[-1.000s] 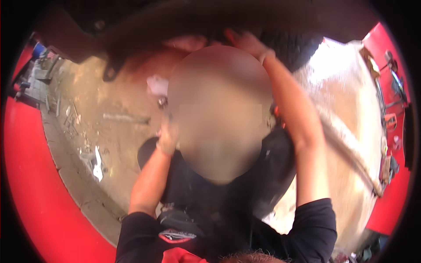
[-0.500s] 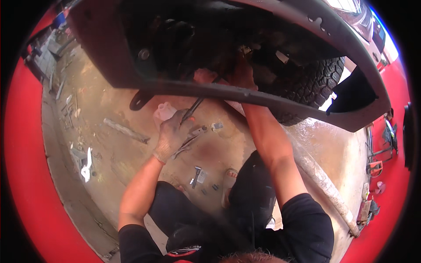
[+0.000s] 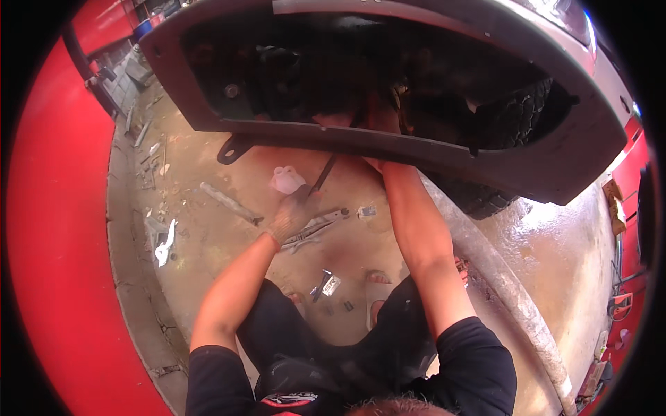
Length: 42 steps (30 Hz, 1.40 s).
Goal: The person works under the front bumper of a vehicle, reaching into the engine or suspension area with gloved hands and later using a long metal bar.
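Under a dark grey metal bumper [image 3: 399, 145], my left hand [image 3: 297, 211] grips a long dark bar [image 3: 325, 171] that runs up behind the lower rail. My right hand [image 3: 381, 111] reaches up into the bumper's shadowed opening; its fingers are hidden. A treaded tyre [image 3: 520, 114] is at the opening's right. Below my left hand, long metal tools [image 3: 309, 232] lie on the concrete, beside a pink-white plastic container [image 3: 287, 179]. Nearer my feet are a small dark tool [image 3: 321, 283] and a white packet [image 3: 331, 285].
A long pale pole [image 3: 513, 291] lies along my right side. A red wall or panel [image 3: 55, 243] with a concrete ledge [image 3: 126, 277] curves along the left. Loose bars [image 3: 229, 204] and scraps lie on the floor [image 3: 208, 263]. More clutter [image 3: 614, 208] lines the red right side.
Compared with a second ago, the bumper's opening shows fully and the blurred patch is gone. Since half a second ago the view has shifted, and my left hand sits slightly further right with the bar.
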Tool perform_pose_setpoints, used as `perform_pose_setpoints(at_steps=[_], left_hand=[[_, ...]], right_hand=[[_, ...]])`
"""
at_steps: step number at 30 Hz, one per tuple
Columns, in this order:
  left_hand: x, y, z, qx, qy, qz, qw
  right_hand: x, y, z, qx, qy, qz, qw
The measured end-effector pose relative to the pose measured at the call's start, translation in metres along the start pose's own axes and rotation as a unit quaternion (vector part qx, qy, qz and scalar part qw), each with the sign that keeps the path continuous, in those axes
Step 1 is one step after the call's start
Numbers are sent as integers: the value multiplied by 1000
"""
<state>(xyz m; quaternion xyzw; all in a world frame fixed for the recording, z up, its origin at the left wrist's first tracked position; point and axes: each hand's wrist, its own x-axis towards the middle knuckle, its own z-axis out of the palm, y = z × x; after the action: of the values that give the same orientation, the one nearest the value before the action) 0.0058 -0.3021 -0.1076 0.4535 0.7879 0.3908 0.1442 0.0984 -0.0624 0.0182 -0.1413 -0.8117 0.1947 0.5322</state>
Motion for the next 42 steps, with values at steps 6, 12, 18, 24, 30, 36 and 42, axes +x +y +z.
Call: perform_pose_setpoints(at_steps=[6, 12, 18, 24, 30, 36, 42], left_hand=[[-8, 8, -36, 34, 16, 51, 998], [-56, 14, -111, 113, -1, 37, 993], [-95, 45, -98, 264, -70, -29, 962], [-122, 34, -77, 420, -236, 30, 876], [-162, 35, -143, 415, -352, 7, 839], [-139, -7, -112, 502, -318, -51, 803], [-136, -9, -116, 437, -252, -37, 863]], right_hand=[[-8, 26, -6, 75, -61, 44, 994], [-2, 44, 9, 519, -209, 387, 733], [-100, 184, 78, 596, -225, 478, 605], [-337, 152, 105, 460, 76, 739, 487], [-458, 109, 49, 170, -198, 788, 557], [-478, 69, 65, 25, -519, 581, 627], [-488, 25, 67, -89, -636, 351, 681]])
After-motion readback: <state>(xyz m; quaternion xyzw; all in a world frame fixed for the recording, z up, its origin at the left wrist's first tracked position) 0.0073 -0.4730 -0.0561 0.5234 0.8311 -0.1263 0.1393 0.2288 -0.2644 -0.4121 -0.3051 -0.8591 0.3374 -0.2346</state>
